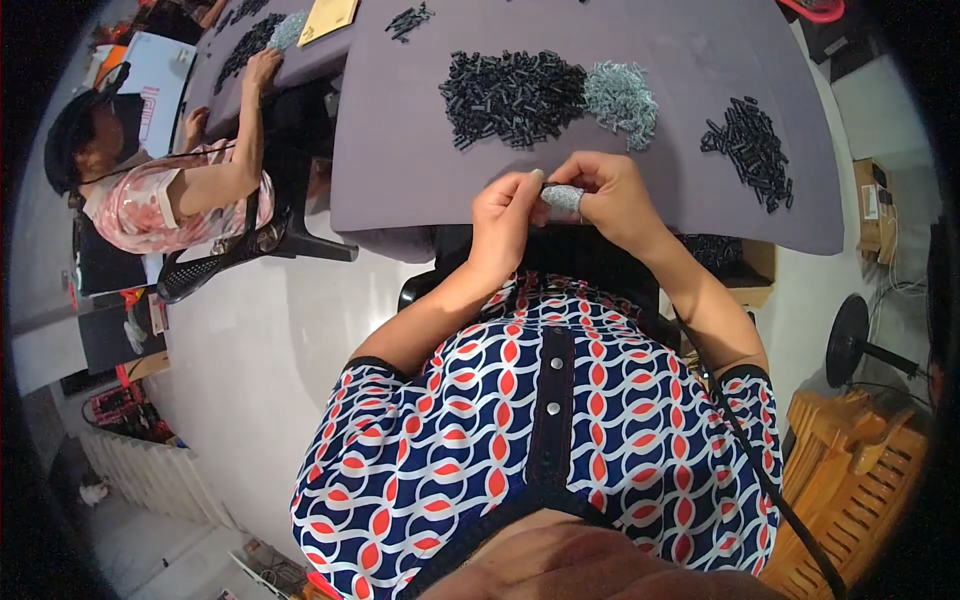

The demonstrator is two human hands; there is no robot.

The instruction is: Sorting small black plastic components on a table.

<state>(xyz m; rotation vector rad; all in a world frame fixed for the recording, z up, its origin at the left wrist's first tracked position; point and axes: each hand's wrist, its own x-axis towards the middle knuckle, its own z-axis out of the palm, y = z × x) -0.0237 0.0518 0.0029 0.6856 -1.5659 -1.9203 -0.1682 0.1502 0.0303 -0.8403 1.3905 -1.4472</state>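
Observation:
My left hand [503,220] and my right hand [617,203] meet at the table's near edge. The left thumb and forefinger are pressed together on a small dark piece, mostly hidden by the fingertips. Between the hands shows a silvery-grey patch [564,197]; whether it is a finger covering or something held, I cannot tell. My right fingers are bent in a pinch beside it, and what they grip is hidden. Beyond my hands lies a heap of short black tube-like pieces [510,98]. Touching its right side is a pile of small clear-silvery pieces [621,103].
Another black pile [750,152] lies at the right of the grey-covered table [400,180], a smaller one [408,22] at the back. To the left, a co-worker [190,195] sits at a neighbouring table. A wooden chair [860,490] and a black fan [850,340] stand at right.

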